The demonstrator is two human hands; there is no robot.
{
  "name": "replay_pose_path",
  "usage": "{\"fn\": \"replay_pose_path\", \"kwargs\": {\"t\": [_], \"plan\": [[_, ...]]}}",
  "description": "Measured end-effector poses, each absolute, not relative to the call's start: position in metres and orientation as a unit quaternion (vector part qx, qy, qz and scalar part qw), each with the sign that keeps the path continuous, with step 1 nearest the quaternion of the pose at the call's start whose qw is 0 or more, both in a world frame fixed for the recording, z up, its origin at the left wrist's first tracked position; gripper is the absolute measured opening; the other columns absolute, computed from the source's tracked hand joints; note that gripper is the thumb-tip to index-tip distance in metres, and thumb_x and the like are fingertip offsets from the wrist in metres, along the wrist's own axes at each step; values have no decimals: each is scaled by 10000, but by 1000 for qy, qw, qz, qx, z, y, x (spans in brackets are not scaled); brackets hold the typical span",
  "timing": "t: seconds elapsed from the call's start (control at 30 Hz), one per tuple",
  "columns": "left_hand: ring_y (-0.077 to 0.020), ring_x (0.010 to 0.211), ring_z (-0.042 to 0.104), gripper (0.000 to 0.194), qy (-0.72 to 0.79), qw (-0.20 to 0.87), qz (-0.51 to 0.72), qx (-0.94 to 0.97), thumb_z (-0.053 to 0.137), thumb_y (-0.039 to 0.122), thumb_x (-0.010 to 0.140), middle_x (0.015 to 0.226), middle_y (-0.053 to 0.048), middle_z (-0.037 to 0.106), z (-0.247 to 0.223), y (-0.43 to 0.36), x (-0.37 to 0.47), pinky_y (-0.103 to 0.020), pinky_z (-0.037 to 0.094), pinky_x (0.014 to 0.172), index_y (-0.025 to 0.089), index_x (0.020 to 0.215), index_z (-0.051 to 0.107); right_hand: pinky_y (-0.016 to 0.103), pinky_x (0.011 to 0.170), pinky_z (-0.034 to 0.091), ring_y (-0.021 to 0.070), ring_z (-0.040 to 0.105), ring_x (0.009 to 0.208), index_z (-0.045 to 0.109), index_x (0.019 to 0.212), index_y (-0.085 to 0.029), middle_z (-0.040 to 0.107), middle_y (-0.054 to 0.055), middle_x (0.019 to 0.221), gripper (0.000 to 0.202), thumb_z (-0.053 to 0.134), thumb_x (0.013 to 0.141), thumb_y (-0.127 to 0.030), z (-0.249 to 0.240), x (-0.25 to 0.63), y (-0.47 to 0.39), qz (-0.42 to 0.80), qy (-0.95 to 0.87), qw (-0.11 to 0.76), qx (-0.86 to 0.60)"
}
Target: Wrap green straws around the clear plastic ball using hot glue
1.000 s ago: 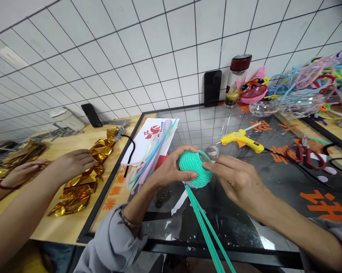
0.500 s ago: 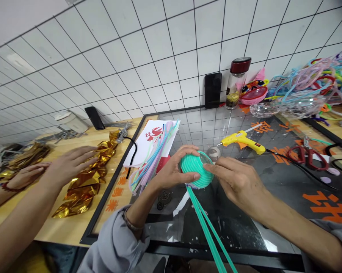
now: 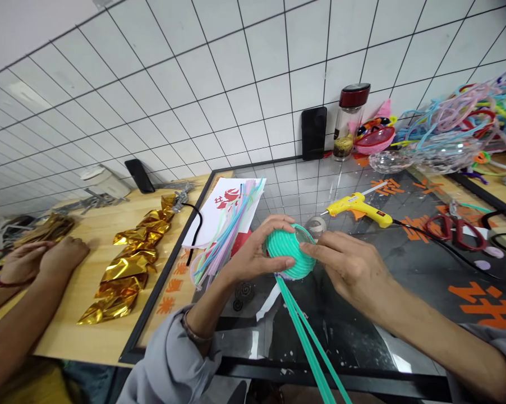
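A round shape wound with teal-green pipe cleaners [image 3: 283, 251] is held over the dark glass table top. My left hand [image 3: 263, 247] wraps around its left side, thumb across the front and fingers over the top. The fingers of my right hand [image 3: 349, 264] are curled, with the index fingertip pressed on its right edge; whether a strand lies between them is hidden. Long loose green pipe cleaner ends [image 3: 306, 336] hang from underneath toward the front edge. Just behind the wound shape, a small clear ball [image 3: 316, 225] sits by the tip of a yellow glue gun [image 3: 360, 209].
Red-handled scissors [image 3: 457, 233] and a dark cord lie to the right. Colourful pipe cleaners [image 3: 223, 235] rest on white paper [image 3: 198, 227]. Along the wall stand a phone [image 3: 314, 133] and a glass bottle [image 3: 348, 123]. At left are gold foil [image 3: 127, 272] and a co-worker's hands [image 3: 63, 255].
The co-worker's hand has drawn back left from the gold foil and now rests near their other hand. My hands and the green wound shape have hardly moved.
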State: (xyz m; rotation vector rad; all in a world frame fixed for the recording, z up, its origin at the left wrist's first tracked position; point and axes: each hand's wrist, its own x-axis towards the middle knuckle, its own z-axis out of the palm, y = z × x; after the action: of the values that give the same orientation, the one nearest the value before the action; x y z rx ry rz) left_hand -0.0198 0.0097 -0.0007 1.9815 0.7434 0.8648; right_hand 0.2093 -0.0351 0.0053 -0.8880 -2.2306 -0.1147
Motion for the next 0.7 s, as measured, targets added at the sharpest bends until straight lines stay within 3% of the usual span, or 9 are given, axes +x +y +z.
{"fn": "replay_pose_path", "kwargs": {"t": [0.7], "plan": [[-291,1303,492,370,297,438,337,778,772,425,793,1319,-100,517,0,10,-20,-469,401,1112,237,1057,595,243,596,456,151,582,657,715,1005,-166,664,47,754,367,392,930,-11,6,210,-35,-74,-871,342,-345]]}}
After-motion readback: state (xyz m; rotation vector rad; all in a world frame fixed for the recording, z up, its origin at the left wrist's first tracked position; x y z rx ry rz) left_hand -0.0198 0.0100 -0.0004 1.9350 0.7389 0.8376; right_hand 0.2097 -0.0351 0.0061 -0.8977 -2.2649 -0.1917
